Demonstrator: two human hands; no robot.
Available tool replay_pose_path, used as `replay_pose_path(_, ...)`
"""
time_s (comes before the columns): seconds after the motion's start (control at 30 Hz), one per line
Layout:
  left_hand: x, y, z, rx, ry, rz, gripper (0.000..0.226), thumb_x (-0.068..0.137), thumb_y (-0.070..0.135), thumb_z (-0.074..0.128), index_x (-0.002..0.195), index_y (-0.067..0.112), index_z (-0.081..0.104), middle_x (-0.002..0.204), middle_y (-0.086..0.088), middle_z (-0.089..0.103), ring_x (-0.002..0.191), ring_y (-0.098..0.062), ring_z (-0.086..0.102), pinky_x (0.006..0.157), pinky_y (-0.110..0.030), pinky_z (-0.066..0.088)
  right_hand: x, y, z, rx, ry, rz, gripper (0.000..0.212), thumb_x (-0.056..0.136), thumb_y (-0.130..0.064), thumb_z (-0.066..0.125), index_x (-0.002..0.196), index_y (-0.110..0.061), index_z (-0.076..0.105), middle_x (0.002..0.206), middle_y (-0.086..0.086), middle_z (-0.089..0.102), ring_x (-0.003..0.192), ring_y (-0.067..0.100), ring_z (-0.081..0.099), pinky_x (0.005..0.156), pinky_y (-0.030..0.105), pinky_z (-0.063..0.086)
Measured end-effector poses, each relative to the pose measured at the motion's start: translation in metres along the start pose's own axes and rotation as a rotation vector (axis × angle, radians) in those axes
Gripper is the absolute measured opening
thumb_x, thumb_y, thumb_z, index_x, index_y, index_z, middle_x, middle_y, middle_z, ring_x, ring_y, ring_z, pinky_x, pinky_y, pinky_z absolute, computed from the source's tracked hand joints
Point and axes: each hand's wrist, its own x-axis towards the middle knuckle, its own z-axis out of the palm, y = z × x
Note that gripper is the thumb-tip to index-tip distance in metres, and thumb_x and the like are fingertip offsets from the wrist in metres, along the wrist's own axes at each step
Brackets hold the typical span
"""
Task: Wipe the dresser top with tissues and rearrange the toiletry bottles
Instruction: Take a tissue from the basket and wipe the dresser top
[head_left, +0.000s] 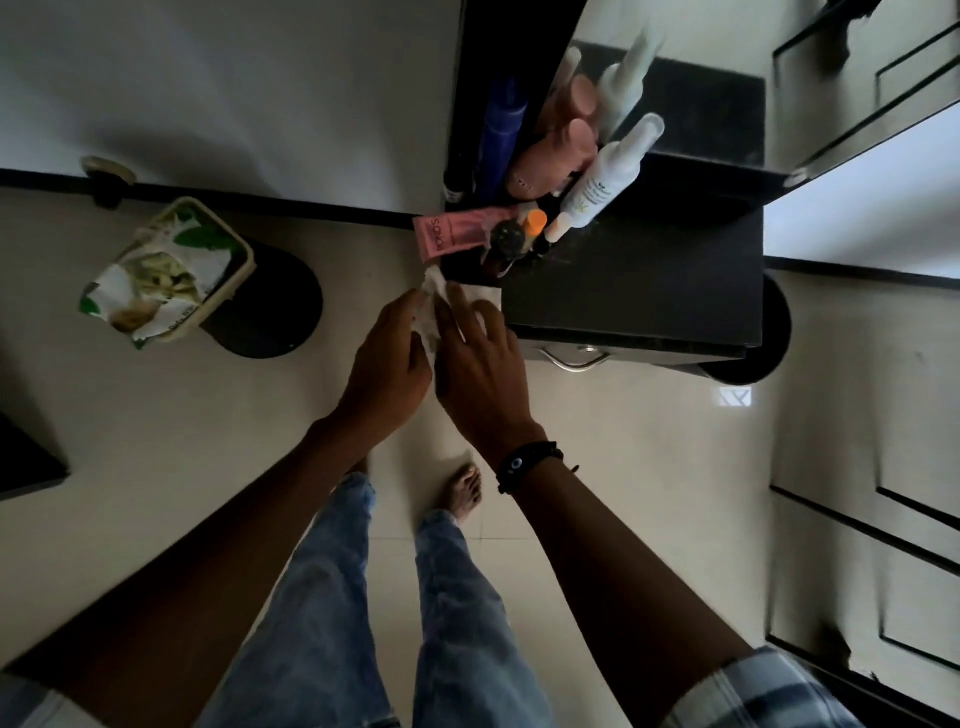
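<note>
A white tissue (435, 296) lies at the front left corner of the black dresser top (649, 280). My left hand (387, 358) pinches its left part, and my right hand (480, 369) presses flat on its right part with fingers spread. Toiletries crowd the back left of the top: a pink tube (457, 235) lying flat, a dark bottle (506, 244), an orange-capped bottle (535, 224), a white bottle (605, 179), a peach bottle (558, 156) and a blue bottle (501, 135).
A mirror (675, 52) behind the dresser reflects the bottles. A round black stool (270, 306) at the left carries a tissue pack (166, 270). A metal drawer handle (574, 361) is under the front edge. A panelled door (883, 467) stands at the right.
</note>
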Motion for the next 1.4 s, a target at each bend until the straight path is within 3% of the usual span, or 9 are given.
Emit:
replay_pose_path(0.23, -0.002, -0.002, 0.001, -0.007, -0.03, -0.017, 0.049, 0.096, 0.001, 0.038, 0.144, 0.006, 0.033, 0.148, -0.011, 0.04, 0.135, -0.024, 0.042, 0.107, -0.03, 0.037, 0.007, 0.011, -0.003, 0.011, 0.044, 0.053, 0.052, 0.09, -0.015, 0.048, 0.142, -0.01, 0.045, 0.153, 0.009, 0.038, 0.129, 0.032, 0.045, 0.099, 0.04, 0.044)
replay_pose_path(0.33, -0.006, -0.004, 0.004, -0.002, -0.038, -0.028, 0.05, 0.096, 0.001, 0.041, 0.144, 0.008, 0.033, 0.148, -0.009, 0.041, 0.135, -0.022, 0.042, 0.104, -0.026, 0.035, 0.007, 0.002, -0.001, 0.012, 0.051, 0.0, 0.052, 0.088, -0.015, 0.053, 0.141, -0.011, 0.048, 0.151, 0.008, 0.041, 0.127, 0.031, 0.049, 0.095, 0.038, 0.045)
replay_pose_path(0.57, -0.005, -0.005, 0.002, -0.029, -0.052, -0.047, 0.05, 0.096, 0.001, 0.04, 0.145, 0.01, 0.032, 0.149, -0.008, 0.039, 0.135, -0.021, 0.04, 0.108, -0.031, 0.036, -0.007, 0.017, -0.001, -0.002, 0.045, 0.06, 0.058, 0.089, -0.014, 0.055, 0.146, -0.012, 0.041, 0.156, 0.005, 0.034, 0.133, 0.029, 0.043, 0.104, 0.04, 0.041)
replay_pose_path(0.9, -0.006, 0.0, 0.01, -0.03, -0.042, -0.006, 0.051, 0.095, 0.003, 0.044, 0.143, 0.014, 0.035, 0.143, -0.005, 0.046, 0.129, -0.017, 0.047, 0.095, -0.017, 0.036, -0.016, 0.013, -0.001, 0.021, 0.059, -0.025, 0.061, 0.086, -0.015, 0.058, 0.145, -0.014, 0.042, 0.154, 0.004, 0.038, 0.132, 0.029, 0.046, 0.101, 0.04, 0.041)
replay_pose_path(1.07, -0.007, 0.0, 0.013, -0.049, -0.029, -0.006, 0.05, 0.095, 0.002, 0.043, 0.143, 0.015, 0.035, 0.143, -0.005, 0.044, 0.127, -0.018, 0.048, 0.093, -0.017, 0.037, -0.023, 0.032, -0.004, 0.029, 0.081, 0.08, 0.059, 0.087, -0.015, 0.057, 0.145, -0.015, 0.043, 0.155, 0.002, 0.035, 0.133, 0.027, 0.044, 0.107, 0.043, 0.04)
replay_pose_path(1.2, -0.007, -0.004, 0.012, -0.117, -0.016, -0.043, 0.049, 0.095, 0.003, 0.045, 0.142, 0.014, 0.037, 0.141, -0.005, 0.047, 0.125, -0.017, 0.05, 0.091, -0.015, 0.039, -0.015, 0.016, -0.004, 0.106, 0.149, -0.048, 0.056, 0.08, -0.011, 0.069, 0.134, -0.011, 0.056, 0.141, 0.009, 0.055, 0.119, 0.031, 0.058, 0.097, 0.043, 0.046)
replay_pose_path(1.27, -0.008, -0.009, 0.007, -0.17, 0.019, -0.104, 0.047, 0.095, 0.003, 0.044, 0.141, 0.013, 0.038, 0.14, -0.007, 0.049, 0.125, -0.019, 0.05, 0.097, -0.024, 0.043, -0.013, 0.002, -0.001, 0.187, 0.168, -0.128, 0.05, 0.079, -0.007, 0.071, 0.129, -0.011, 0.061, 0.132, 0.01, 0.062, 0.11, 0.03, 0.062, 0.091, 0.041, 0.049)
replay_pose_path(1.4, -0.014, -0.026, -0.009, -0.204, 0.119, -0.189, 0.043, 0.095, 0.0, 0.04, 0.137, 0.011, 0.042, 0.136, -0.009, 0.052, 0.121, -0.02, 0.052, 0.095, -0.024, 0.042, -0.004, -0.02, 0.0, 0.454, 0.141, -0.063, 0.039, 0.085, -0.011, 0.069, 0.124, -0.008, 0.063, 0.123, 0.01, 0.064, 0.104, 0.024, 0.062, 0.087, 0.035, 0.053)
